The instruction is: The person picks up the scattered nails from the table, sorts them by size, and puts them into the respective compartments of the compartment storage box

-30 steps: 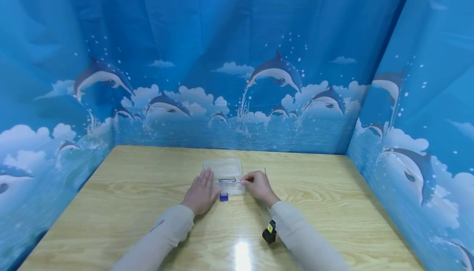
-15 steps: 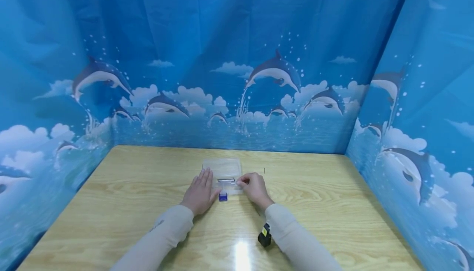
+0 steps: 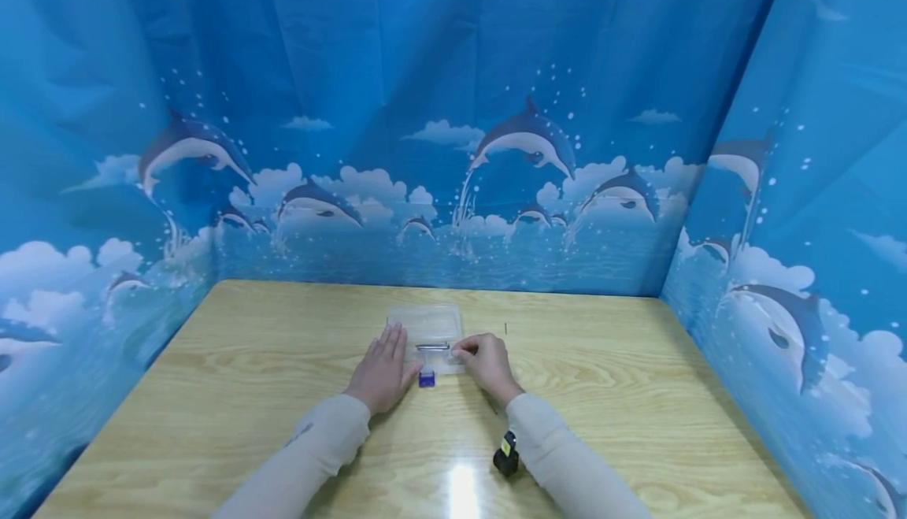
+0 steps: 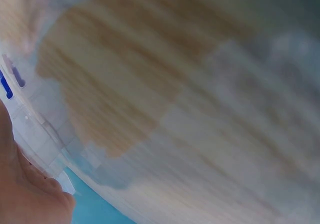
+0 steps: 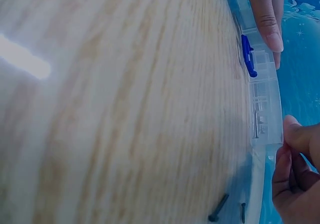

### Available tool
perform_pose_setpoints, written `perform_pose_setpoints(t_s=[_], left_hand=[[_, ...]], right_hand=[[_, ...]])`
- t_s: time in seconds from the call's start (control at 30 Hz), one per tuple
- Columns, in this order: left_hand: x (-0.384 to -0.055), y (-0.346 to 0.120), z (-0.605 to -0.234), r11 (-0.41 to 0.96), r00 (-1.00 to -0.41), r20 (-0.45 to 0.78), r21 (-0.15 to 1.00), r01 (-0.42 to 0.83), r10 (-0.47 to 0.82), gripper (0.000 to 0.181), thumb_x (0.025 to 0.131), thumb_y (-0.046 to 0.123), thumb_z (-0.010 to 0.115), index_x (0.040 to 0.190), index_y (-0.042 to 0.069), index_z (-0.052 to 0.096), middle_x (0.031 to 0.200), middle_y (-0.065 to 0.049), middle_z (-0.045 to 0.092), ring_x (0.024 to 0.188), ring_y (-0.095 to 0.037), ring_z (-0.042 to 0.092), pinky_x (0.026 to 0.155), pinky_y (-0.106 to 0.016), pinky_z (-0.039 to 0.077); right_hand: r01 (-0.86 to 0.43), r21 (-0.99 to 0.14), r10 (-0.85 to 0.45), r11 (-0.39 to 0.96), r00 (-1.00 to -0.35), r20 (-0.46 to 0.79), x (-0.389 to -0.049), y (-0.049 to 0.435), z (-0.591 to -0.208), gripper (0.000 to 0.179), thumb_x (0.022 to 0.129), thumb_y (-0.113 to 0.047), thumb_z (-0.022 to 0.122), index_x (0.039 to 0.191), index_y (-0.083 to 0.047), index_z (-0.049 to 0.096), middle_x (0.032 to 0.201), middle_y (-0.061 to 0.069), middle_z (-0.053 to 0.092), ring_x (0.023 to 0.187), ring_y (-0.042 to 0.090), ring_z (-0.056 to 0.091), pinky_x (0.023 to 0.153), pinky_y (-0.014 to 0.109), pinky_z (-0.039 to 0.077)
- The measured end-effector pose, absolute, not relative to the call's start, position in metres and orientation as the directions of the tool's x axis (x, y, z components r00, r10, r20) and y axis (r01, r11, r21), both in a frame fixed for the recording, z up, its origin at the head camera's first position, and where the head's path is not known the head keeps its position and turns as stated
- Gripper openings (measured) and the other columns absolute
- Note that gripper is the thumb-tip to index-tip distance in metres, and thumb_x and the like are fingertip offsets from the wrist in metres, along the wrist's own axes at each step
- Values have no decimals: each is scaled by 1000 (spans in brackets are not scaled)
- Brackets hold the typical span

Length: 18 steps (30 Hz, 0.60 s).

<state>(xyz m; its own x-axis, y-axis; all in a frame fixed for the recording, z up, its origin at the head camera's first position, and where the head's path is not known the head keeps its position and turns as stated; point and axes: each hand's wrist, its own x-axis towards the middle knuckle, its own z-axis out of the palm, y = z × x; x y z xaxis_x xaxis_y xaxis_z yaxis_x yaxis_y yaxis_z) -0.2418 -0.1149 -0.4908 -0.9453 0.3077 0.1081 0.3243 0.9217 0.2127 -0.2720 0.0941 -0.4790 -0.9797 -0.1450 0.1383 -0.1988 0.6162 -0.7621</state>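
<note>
Your left hand point(image 3: 383, 365) lay with its grip relaxed, fingers straight over the left side of the clear plastic box point(image 3: 432, 320) on the worktop point(image 3: 283, 330). Your right hand point(image 3: 486, 363) was at the box's right end, fingers bent towards the thumb; whether that grip held anything, I could not tell. A silver rod point(image 3: 432, 346) lay between your hands, near the blue latch point(image 3: 427, 379). A black object point(image 3: 505, 460) sat beside your right sleeve point(image 3: 574, 460).

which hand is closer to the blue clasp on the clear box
Left. The left hand lies at the left side of the clear box, thumb just beside the blue clasp. The right hand is farther off, fingertips at the box's right side.
</note>
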Motion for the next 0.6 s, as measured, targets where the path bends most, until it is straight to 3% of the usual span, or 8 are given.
perform_pose_setpoints(t_s=[0.6], left_hand=[[-243,-115,-494,921,-946,122,221,322,302,72,101,47,38,148,-7,25,155,-24,20,144,-38,17,117,-49,19]], right_hand=[[-193,-775,-112,602,-981,157,-272,105,-471,7,86,-10,72,90,-6,77,82,3,72,68,10,60,59,25,51]])
